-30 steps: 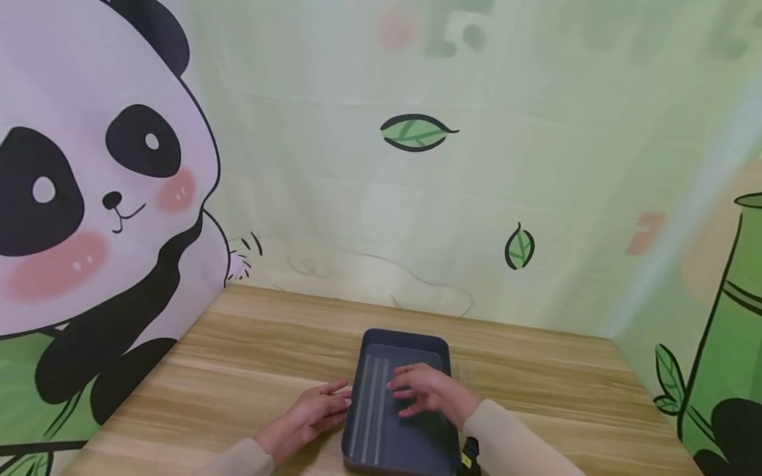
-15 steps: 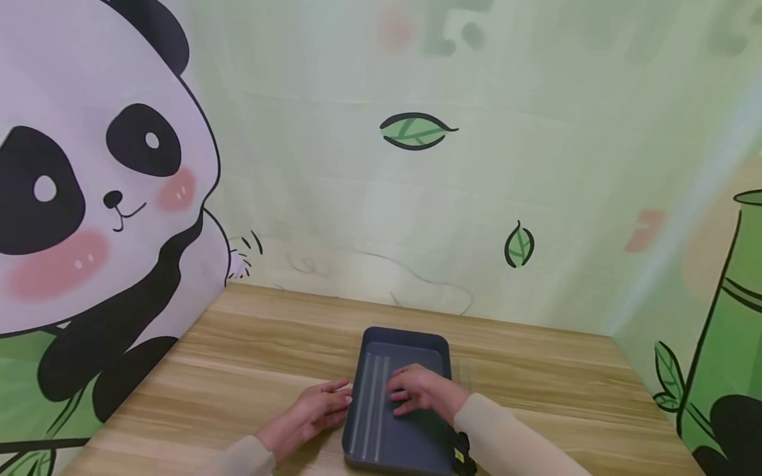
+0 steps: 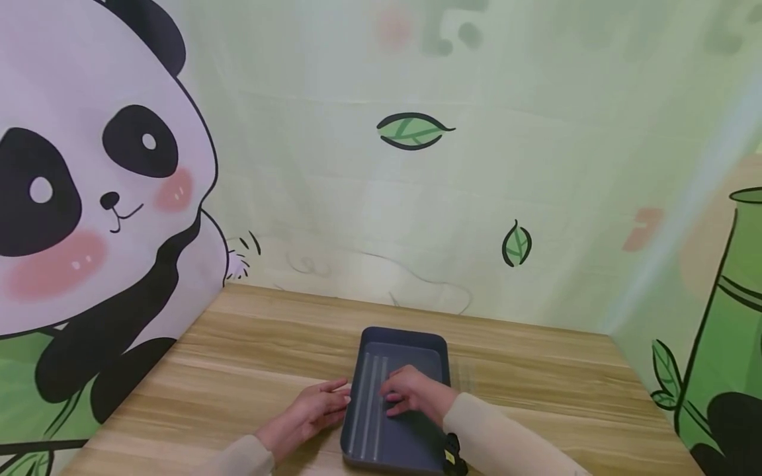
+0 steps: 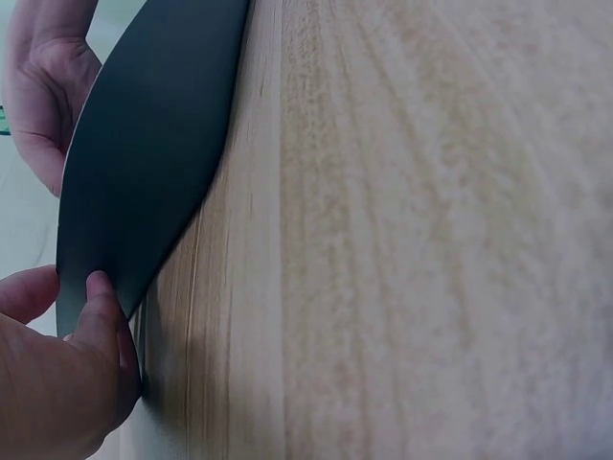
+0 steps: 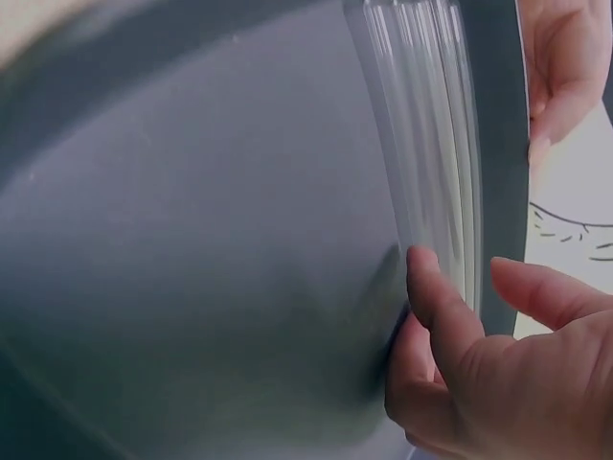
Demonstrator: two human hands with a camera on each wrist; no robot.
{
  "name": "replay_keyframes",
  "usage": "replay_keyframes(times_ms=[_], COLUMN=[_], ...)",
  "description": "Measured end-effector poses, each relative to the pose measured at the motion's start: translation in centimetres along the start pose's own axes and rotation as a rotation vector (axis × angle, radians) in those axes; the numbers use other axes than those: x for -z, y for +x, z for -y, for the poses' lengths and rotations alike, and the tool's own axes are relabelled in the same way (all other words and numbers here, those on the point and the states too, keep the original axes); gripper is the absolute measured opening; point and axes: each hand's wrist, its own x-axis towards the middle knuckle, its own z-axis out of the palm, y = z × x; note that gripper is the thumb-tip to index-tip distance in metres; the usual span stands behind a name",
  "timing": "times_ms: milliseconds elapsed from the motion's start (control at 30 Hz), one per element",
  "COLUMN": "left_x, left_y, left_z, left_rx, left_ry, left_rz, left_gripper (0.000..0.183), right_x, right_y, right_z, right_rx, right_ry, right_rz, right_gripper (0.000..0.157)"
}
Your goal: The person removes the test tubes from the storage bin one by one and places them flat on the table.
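Note:
A dark blue rectangular tray [image 3: 411,436] lies on the wooden table in the head view. Several clear, narrow strips [image 3: 368,410] run lengthwise along its left side; they look like ribbed transparent plastic. My left hand [image 3: 309,411] rests against the outside of the left wall, its fingers straight and the thumb at the rim. Inside the tray is my right hand [image 3: 411,393], fingers bent loosely down toward the strips. In the right wrist view its index fingertip [image 5: 421,261] sits at the edge of the clear strips [image 5: 431,144], and the thumb stands apart from it.
Faint clear streaks [image 3: 464,377] show on the wooden table [image 3: 268,344] just right of the tray. Behind it hangs a pale green backdrop [image 3: 357,192] with leaves and a panda [image 3: 59,198]. A black device [image 3: 454,456] is worn at the right wrist.
My right hand has shifted slightly left and its fingers have drawn in over the clear strips. The left hand and the tray have stayed in place.

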Motion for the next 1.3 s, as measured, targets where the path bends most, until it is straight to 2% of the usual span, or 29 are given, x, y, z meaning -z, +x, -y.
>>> replay_keyframes(times_ms=[333,533,633,700,800,1033,1300], left_x=[-0.1,-0.1,0.0,-0.1,-0.1,-0.1,-0.1], left_y=[0.0,0.0,0.0,0.0,0.1,0.0,-0.1], left_z=[-0.1,0.1,0.1,0.0,-0.1,-0.3,-0.4], left_rx=[0.019,0.019,0.012,0.007,0.007,0.013,0.020], left_ry=[0.011,0.033,0.035,0.031,0.024,0.019,0.027], left_rz=[-0.041,-0.026,-0.016,-0.018,-0.030,-0.029,-0.041], left_gripper=[0.062,0.063,0.063,0.063,0.063,0.064,0.063], right_x=[-1.0,-1.2,-1.1,-0.8,-0.6,-0.8,-0.2], right_y=[0.1,-0.8,0.6,3.2,4.2,0.7,0.4], right_z=[-0.4,-0.4,-1.1,-2.3,-2.6,-0.7,-0.4], right_rx=[0.028,0.045,0.047,0.040,0.042,0.046,0.043], right_ry=[-0.060,-0.100,-0.114,-0.109,-0.120,-0.118,-0.082], right_rz=[-0.050,-0.068,-0.075,-0.058,-0.060,-0.056,-0.013], right_gripper=[0.060,0.060,0.063,0.066,0.068,0.059,0.057])
